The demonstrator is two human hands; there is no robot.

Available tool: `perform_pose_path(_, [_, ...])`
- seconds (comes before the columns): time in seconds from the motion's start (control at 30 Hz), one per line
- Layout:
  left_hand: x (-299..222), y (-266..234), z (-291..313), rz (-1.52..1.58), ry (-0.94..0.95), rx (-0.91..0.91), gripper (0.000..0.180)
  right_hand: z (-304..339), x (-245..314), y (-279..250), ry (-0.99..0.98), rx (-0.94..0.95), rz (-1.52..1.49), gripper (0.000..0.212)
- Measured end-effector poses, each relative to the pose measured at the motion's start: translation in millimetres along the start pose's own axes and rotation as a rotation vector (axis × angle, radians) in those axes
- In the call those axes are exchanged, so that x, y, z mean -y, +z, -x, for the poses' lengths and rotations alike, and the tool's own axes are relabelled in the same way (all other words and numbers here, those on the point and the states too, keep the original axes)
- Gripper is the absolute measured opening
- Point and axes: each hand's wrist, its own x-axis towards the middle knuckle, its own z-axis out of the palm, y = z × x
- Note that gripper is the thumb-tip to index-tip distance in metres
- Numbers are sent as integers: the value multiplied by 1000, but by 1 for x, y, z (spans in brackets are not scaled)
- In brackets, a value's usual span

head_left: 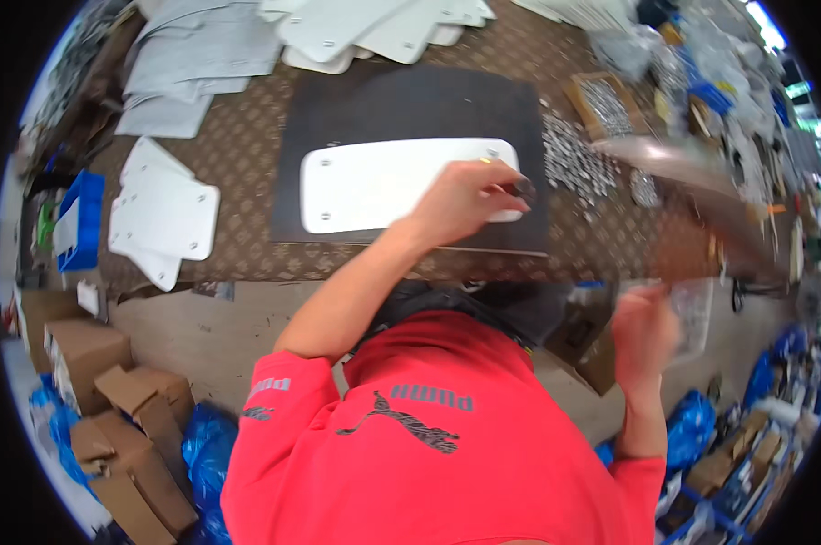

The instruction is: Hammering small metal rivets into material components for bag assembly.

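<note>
Before us, a smooth, white, round-cornered plate [379, 186] lies on a flat dark-grey mat [410, 102]. Our left hand [469, 195] arches over its right end, pinching a small dark piece [525, 189]; our blurred right hand [645, 331] grips a brown-handled metal hammer [686, 241].

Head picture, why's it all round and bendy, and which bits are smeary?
Head view: the fisheye lens bends things near the rim, with black corners; head view: the right hand and its tool are smeared, likely motion blur; head view: the white panel looks sharper, and a bright patch glares at upper right.
</note>
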Motion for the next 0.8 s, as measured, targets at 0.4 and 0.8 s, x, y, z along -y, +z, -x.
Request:
perform_pose_path(0.4, [-48,-87,25,312,-295,-214,19,-9,-55,-20,555,83,367,29])
perform_pose_path(0.8, [-32,-188,72,-844,-546,20,61,-42,-103,-17,578,24,213,34])
